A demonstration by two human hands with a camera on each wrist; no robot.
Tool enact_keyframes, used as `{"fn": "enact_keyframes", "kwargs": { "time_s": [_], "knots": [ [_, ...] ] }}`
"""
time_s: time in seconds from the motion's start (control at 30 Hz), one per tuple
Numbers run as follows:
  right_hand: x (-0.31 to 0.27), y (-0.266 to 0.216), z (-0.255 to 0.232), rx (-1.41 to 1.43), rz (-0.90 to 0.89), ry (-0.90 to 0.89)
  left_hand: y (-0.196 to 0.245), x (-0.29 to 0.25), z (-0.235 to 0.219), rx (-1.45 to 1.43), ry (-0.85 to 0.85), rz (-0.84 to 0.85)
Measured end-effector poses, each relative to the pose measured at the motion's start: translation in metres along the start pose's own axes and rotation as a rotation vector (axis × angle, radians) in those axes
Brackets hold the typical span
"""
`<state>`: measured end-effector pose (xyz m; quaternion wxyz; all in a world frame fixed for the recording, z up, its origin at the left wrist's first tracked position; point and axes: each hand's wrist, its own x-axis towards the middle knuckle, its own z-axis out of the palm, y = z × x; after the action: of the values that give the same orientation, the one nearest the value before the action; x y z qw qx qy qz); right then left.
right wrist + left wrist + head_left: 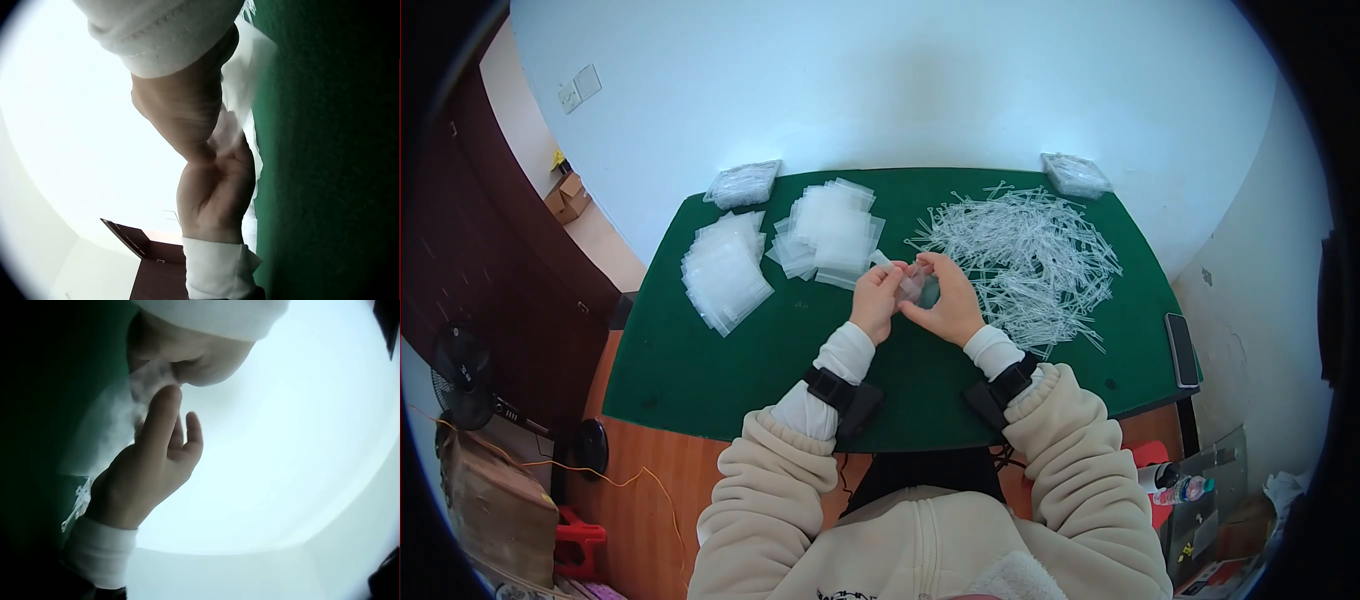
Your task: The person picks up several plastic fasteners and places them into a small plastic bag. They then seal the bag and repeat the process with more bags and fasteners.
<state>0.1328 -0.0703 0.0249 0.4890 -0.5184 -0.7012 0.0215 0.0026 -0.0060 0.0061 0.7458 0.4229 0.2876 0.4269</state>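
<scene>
Both hands meet over the front middle of the table around a small clear plastic bag (912, 287). The left hand (875, 303) pinches the bag's edge between thumb and fingers. Opposite it, the right hand (952, 303) grips the bag with thumb and fingers curved around its side. In the left wrist view the bag (106, 428) hangs as a thin, hazy sheet beside the fingers. The right wrist view shows the same translucent film (247, 65), with the fingertips of both hands close together at its edge. Fingers partly hide the bag.
Flat clear bags lie in a left pile (725, 270) and a middle pile (830, 230). A heap of thin clear looped sticks (1025, 255) spreads at right. Filled packs stand at the back left (743, 184) and back right (1076, 175). A phone (1182, 350) lies at the right edge.
</scene>
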Motion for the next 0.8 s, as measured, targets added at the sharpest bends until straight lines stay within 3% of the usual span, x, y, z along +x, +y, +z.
{"fn": "enact_keyframes", "kwargs": {
  "time_s": [0.1,0.17,0.2,0.27,0.33,0.53,0.73,0.8],
  "knots": [
    [0.004,0.007,-0.003,0.132,0.101,0.029,0.014,0.000,-0.009,-0.038,-0.046,-0.028],
    [0.006,0.015,-0.005,0.196,0.154,0.046,0.029,-0.008,-0.010,0.013,-0.284,-0.216],
    [0.006,0.021,-0.007,0.412,0.286,-0.037,0.033,-0.011,-0.009,0.038,-0.405,-0.308],
    [0.007,0.031,-0.008,0.842,0.548,-0.206,0.031,-0.015,-0.004,0.093,-0.488,-0.333],
    [0.008,0.024,-0.011,0.868,0.585,-0.247,0.029,-0.019,-0.001,0.210,-0.649,-0.384],
    [0.006,0.019,-0.011,0.947,0.683,-0.405,0.028,-0.018,0.001,0.366,-0.631,-0.401],
    [0.008,0.027,-0.014,0.815,0.614,-0.339,0.030,-0.011,-0.006,0.381,-0.374,-0.242],
    [0.007,0.033,-0.013,0.701,0.559,-0.304,0.036,-0.016,-0.010,0.468,-0.414,-0.170]
  ]
}}
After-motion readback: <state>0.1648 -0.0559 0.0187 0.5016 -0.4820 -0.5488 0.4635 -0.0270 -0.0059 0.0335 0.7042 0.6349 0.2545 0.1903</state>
